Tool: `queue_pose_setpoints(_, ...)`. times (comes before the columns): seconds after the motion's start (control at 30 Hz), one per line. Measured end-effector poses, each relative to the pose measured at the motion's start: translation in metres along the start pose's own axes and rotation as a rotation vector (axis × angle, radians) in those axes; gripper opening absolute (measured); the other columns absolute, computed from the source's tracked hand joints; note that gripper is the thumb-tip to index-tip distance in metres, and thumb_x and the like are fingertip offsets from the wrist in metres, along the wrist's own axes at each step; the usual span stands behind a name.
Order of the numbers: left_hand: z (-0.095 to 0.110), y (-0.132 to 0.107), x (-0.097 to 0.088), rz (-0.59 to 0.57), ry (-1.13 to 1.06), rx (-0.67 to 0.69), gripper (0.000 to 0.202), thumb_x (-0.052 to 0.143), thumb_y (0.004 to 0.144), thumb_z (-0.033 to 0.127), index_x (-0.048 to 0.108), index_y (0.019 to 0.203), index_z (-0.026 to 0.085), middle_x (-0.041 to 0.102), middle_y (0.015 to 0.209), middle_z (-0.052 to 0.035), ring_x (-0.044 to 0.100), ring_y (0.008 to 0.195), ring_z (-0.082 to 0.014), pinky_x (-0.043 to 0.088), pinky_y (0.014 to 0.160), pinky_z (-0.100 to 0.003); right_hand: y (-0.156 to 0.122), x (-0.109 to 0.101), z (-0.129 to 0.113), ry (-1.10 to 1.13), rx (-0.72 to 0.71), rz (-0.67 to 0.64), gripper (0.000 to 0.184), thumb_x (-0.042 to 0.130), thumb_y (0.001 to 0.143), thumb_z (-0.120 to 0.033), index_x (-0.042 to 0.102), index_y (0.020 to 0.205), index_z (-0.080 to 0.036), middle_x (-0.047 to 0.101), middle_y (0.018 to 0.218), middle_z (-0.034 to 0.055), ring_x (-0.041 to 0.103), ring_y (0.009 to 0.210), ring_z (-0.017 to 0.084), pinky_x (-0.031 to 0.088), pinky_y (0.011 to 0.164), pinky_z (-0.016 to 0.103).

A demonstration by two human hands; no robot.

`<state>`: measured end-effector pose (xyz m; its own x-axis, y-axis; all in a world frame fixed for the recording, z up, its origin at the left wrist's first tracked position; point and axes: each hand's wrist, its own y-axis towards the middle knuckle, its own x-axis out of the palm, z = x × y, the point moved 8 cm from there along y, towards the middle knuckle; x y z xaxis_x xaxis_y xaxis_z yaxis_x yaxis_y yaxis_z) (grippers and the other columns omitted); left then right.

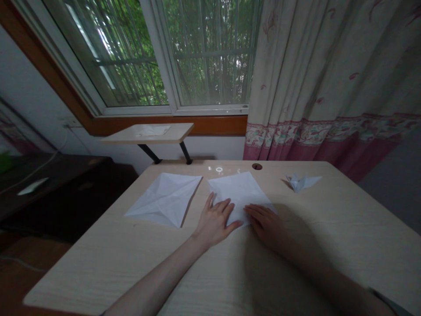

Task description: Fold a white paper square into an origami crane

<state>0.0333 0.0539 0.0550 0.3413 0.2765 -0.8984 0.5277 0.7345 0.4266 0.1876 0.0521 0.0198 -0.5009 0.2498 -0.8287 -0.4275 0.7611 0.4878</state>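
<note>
A white sheet of paper [241, 188] lies flat on the desk in front of me. My left hand [217, 219] rests on its near left part, fingers spread. Across from it, my right hand [265, 221] lies on the near right part of the same sheet, its fingers stretched out side by side. Both palms hide the sheet's near edge in part. To the left is a second white sheet [164, 197] with crossing creases and slightly raised edges. A folded paper crane [301, 182] stands at the right.
The light wooden desk [148, 272] has a round cable hole [257, 166] near its back edge. A small raised shelf [121, 134] on dark legs, at the back left, holds another white paper [154, 130]. Behind are a window [210, 57] and a curtain [312, 79]. A dark table [66, 166] stands left.
</note>
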Motion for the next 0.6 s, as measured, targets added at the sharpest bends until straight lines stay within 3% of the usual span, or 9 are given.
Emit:
queue_pose_setpoints(0.27, -0.0046, -0.0032, 0.0054, 0.019, 0.013, 0.034, 0.076, 0.052, 0.078, 0.079, 0.060, 0.124, 0.018, 0.063, 0.130, -0.0140, 0.060, 0.119, -0.0326, 0.014, 0.118, -0.061, -0.0021, 0.0074, -0.0069, 0.067, -0.059, -0.082, 0.046, 0.045, 0.086, -0.008, 0.065, 0.125, -0.022, 0.070, 0.121, 0.0091, 0.067, 0.110, 0.021, 0.054, 0.097, 0.043)
queue_pose_setpoints(0.43, -0.0011, -0.0010, 0.0062, -0.024, -0.051, 0.082, 0.053, 0.056, 0.086, 0.066, 0.064, 0.109, 0.019, 0.065, 0.128, -0.0094, 0.061, 0.117, -0.0267, 0.022, 0.118, -0.055, -0.0026, 0.0062, -0.0034, 0.047, -0.038, -0.038, 0.039, 0.043, 0.088, -0.009, 0.069, 0.116, -0.018, 0.072, 0.116, 0.0104, 0.069, 0.105, 0.022, 0.056, 0.094, 0.043)
queue_pose_setpoints(0.6, 0.0051, -0.0010, 0.0076, -0.059, -0.093, 0.179, 0.027, 0.055, 0.096, 0.046, 0.065, 0.099, 0.021, 0.067, 0.123, -0.0041, 0.061, 0.114, -0.0200, 0.036, 0.111, -0.043, -0.0015, -0.0004, -0.0070, 0.059, -0.044, 0.012, 0.038, 0.043, 0.088, -0.010, 0.071, 0.111, -0.021, 0.074, 0.111, 0.0083, 0.069, 0.101, 0.021, 0.056, 0.093, 0.042)
